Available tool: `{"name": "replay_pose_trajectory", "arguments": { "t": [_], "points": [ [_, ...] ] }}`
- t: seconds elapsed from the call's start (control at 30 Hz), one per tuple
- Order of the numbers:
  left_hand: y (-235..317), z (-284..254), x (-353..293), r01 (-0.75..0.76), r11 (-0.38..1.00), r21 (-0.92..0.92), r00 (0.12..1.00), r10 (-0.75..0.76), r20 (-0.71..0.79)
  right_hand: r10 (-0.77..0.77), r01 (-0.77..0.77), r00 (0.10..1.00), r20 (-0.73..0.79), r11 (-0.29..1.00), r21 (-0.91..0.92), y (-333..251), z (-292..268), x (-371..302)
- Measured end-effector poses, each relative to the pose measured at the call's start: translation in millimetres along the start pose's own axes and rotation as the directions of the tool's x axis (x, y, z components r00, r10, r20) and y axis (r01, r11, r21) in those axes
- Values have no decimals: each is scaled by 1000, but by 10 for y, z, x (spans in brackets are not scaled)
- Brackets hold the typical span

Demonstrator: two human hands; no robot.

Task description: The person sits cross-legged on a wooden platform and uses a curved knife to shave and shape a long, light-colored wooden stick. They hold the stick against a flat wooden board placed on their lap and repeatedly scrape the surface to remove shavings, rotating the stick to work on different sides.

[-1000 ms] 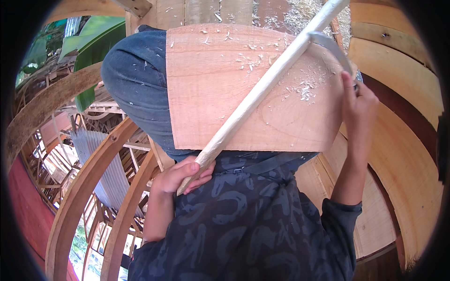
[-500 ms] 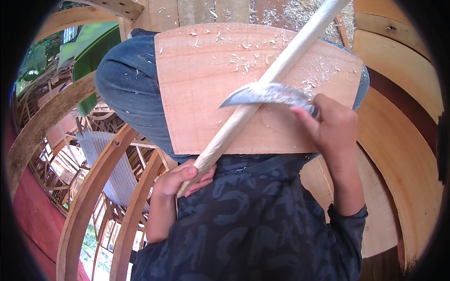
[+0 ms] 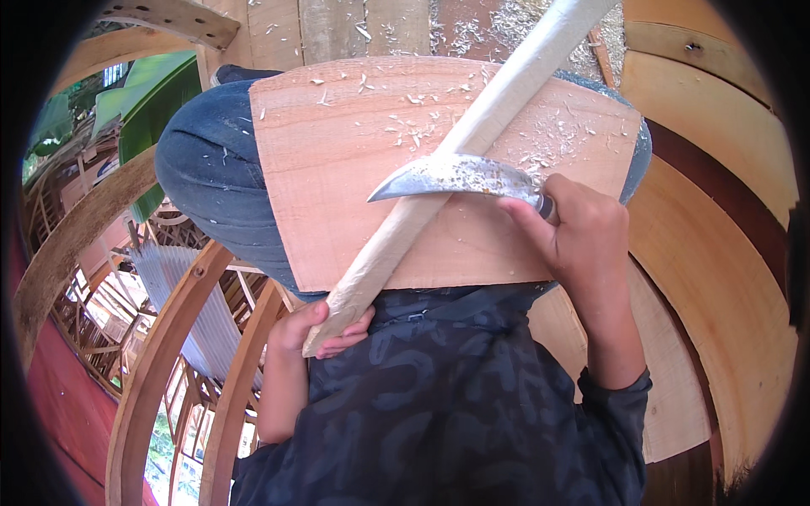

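One stick (image 3: 477,131) lies slantwise over the board (image 3: 337,177). Left hand (image 3: 295,329) has fingers closed around its near end; right hand (image 3: 591,226) grips the knife (image 3: 464,175) across it. Shaving seems in hand; next stroke should call for a low blade angle.

Left hand (image 3: 294,331) set low, curled in a closed grip, left forearm (image 3: 284,396) near vertical, right hand (image 3: 593,228) higher, fisted, thumb (image 3: 531,228) pointing up-left, right forearm (image 3: 614,337) angled slightly inward
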State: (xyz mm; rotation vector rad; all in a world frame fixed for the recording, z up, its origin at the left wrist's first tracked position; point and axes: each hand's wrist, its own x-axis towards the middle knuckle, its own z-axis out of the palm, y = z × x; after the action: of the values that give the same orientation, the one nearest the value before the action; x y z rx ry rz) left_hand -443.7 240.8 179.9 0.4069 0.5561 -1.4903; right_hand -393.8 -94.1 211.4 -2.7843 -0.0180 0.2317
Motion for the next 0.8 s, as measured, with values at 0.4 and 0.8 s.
{"name": "replay_pose_trajectory", "arguments": {
  "t": [0.4,0.8],
  "points": [
    [-65,-185,2,114,969,-220,981,-75,181,531,-541,836,-142,840,-45,993,-343,508],
    [-18,-135,-30,101,973,-209,987,-71,146,-37,37,999,9,997,-63,111,-5,204]
  ]
}}
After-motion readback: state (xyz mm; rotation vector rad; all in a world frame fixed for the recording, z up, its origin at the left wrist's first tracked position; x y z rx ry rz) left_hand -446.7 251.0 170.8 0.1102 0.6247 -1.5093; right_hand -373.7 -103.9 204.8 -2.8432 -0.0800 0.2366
